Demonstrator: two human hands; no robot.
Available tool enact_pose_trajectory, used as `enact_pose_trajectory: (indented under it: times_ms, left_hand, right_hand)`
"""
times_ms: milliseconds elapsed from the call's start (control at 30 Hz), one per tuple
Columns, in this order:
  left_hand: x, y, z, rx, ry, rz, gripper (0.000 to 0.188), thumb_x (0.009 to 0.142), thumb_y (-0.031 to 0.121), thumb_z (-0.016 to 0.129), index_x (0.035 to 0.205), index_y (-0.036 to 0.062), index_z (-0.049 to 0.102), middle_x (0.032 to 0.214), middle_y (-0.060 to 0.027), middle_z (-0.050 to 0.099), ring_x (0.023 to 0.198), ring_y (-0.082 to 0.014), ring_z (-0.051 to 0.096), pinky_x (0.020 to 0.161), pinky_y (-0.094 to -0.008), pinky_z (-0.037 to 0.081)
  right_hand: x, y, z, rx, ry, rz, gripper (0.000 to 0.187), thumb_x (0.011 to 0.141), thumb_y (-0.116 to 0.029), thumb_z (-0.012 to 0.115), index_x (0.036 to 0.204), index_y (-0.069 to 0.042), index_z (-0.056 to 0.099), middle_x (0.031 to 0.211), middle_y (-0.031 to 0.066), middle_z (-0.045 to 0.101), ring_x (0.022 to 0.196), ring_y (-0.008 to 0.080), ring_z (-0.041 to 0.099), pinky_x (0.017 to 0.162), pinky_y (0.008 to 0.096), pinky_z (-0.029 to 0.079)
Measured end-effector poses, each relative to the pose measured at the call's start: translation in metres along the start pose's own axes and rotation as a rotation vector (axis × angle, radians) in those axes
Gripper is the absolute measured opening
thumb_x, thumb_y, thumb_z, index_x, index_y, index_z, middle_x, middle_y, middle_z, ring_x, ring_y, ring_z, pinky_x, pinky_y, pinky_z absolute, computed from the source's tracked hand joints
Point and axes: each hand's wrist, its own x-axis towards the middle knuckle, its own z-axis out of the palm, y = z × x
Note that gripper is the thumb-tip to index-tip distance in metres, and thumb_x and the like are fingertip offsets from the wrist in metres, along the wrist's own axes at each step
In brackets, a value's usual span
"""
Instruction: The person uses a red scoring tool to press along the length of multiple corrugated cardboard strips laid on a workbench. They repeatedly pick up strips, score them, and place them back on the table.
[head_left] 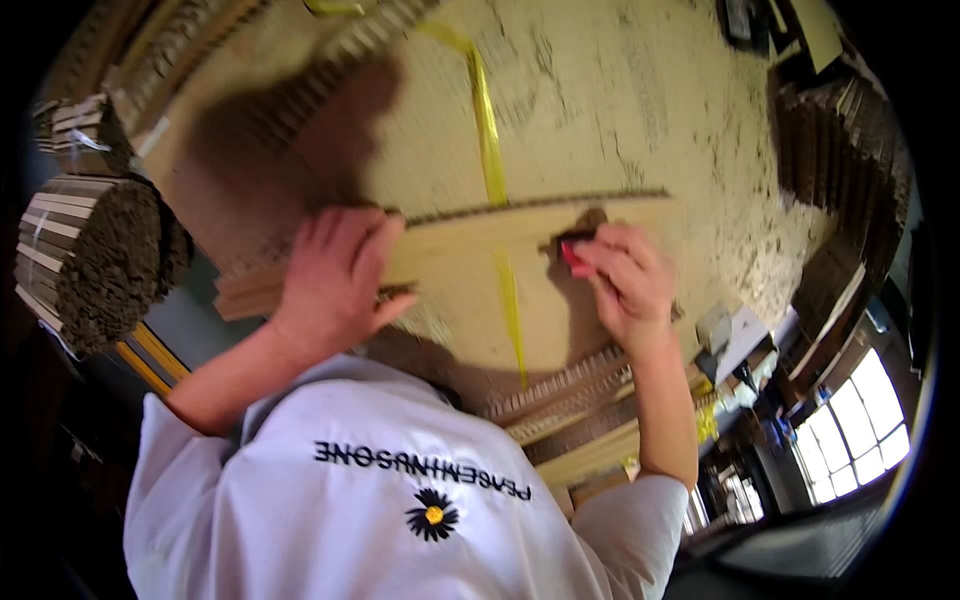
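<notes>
A long tan cardboard strip or stack of strips [450, 240] lies crosswise on the table, with a dark ridged far edge. My left hand [340, 270] straddles its left part, fingers over the far edge and thumb apart at the near side. Near the other end, my right hand [635, 285] pinches a small red-and-dark object [572, 258] against or just above the strip; its kind is too blurred to make out. A yellow strap [485, 120] runs from far to near and passes beneath the strip.
Round bundles of slatted brown strips [95, 260] stand at the left. A dark stack of corrugated pieces [840, 150] is at the far right. More ridged strips [570, 400] lie between my body and the table's middle. A bright window [855, 430] shows at lower right.
</notes>
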Motion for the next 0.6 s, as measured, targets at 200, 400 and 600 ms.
enact_pose_trajectory:
  times_ms: [200, 400, 600]
  left_hand:
    - [-0.007, -0.007, -0.007, -0.002, -0.003, 0.003, 0.079, 0.065, 0.021, 0.089, 0.134, 0.0014, 0.057, 0.121, -0.0153, 0.057, 0.108, -0.0365, 0.056, 0.091, -0.0498, 0.047]
    - [-0.003, -0.015, -0.002, -0.004, 0.031, 0.096, 0.072, 0.07, 0.021, 0.087, 0.133, 0.0009, 0.059, 0.123, -0.0157, 0.057, 0.112, -0.0356, 0.055, 0.094, -0.0478, 0.046]
    - [0.068, -0.033, -0.127, 0.242, 0.296, 0.161, 0.066, 0.089, 0.031, 0.078, 0.141, -0.0018, 0.055, 0.141, -0.0253, 0.058, 0.133, -0.0425, 0.052, 0.114, -0.0536, 0.04]
  right_hand:
    - [-0.006, 0.002, 0.0, 0.049, 0.006, 0.004, 0.022, 0.074, 0.003, 0.082, 0.093, -0.007, 0.077, 0.097, 0.0119, 0.071, 0.081, 0.0296, 0.072, 0.069, 0.0359, 0.057]
    - [-0.004, -0.024, -0.008, 0.015, 0.105, 0.128, 0.02, 0.077, 0.0, 0.082, 0.093, -0.01, 0.076, 0.095, 0.0071, 0.07, 0.079, 0.026, 0.069, 0.068, 0.0326, 0.056]
    - [-0.093, -0.133, -0.054, 0.026, 0.91, 0.321, 0.018, 0.086, 0.004, 0.078, 0.103, -0.002, 0.074, 0.099, 0.0068, 0.069, 0.088, 0.0164, 0.065, 0.077, 0.0285, 0.053]
